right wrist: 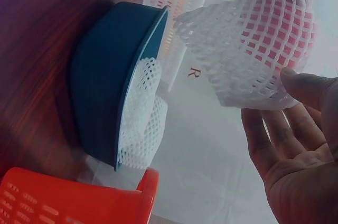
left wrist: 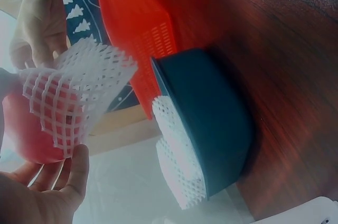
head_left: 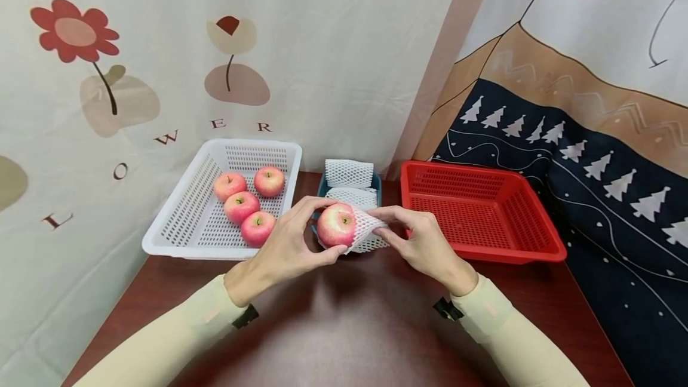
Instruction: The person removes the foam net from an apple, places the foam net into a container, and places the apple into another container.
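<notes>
My left hand (head_left: 292,237) holds a red and pale-yellow apple (head_left: 335,224), thumb below and fingers behind it. A white foam net sleeve (head_left: 368,229) covers the apple's right side. My right hand (head_left: 419,240) pinches the sleeve's edge between thumb and fingers. In the right wrist view, mesh (right wrist: 274,34) stretches over the fruit while the loose end flares out. The left wrist view shows the left fingers (left wrist: 79,174) under the apple (left wrist: 31,129). Just behind the hands stands a dark teal box (head_left: 322,187) with more foam nets (head_left: 349,175) in it.
A white plastic basket (head_left: 177,220) with several apples (head_left: 242,208) stands on the left. On the right is a red basket (head_left: 484,214) with slotted walls. All stand on a dark red wooden table (head_left: 344,327), with a printed curtain (head_left: 344,64) behind.
</notes>
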`<state>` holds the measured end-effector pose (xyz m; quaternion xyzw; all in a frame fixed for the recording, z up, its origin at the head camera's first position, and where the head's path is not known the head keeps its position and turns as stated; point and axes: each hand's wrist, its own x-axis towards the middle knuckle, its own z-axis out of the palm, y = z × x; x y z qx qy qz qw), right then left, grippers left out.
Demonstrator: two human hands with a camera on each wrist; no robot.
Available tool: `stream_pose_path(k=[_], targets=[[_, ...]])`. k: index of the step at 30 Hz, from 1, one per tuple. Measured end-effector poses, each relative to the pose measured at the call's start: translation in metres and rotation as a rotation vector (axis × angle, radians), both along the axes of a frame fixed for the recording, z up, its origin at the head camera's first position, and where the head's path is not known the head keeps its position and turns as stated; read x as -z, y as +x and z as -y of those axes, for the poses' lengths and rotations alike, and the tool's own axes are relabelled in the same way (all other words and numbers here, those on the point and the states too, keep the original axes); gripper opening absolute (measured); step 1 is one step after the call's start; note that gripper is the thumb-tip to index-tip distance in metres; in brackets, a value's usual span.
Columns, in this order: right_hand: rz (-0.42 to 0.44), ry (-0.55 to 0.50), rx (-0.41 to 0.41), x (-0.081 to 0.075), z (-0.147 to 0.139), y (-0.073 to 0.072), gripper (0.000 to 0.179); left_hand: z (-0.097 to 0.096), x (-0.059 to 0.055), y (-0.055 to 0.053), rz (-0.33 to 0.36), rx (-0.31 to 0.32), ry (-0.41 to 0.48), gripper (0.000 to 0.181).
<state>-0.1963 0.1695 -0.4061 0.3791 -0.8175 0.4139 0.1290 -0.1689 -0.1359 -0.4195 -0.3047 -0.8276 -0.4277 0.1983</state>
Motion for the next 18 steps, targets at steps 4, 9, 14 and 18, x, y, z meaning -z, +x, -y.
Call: stream_pose_path(k=[4,9,14,18], targets=[[0.002,0.012,0.005,-0.0008,-0.0010,0.0012,0.047,0.0001,0.0003,0.0006,-0.015,-0.007,-0.007,0.085],[0.005,0.020,0.006,-0.0015,-0.0023,0.0025,0.047,0.0005,0.0007,0.0007,-0.025,-0.010,-0.013,0.086],[-0.003,0.023,0.006,-0.0003,-0.0045,0.0024,0.046,0.0008,0.0010,0.0012,-0.014,-0.005,-0.006,0.085],[-0.005,0.017,-0.001,0.0007,-0.0059,0.0020,0.045,0.0008,0.0007,0.0020,-0.007,-0.006,-0.004,0.085]])
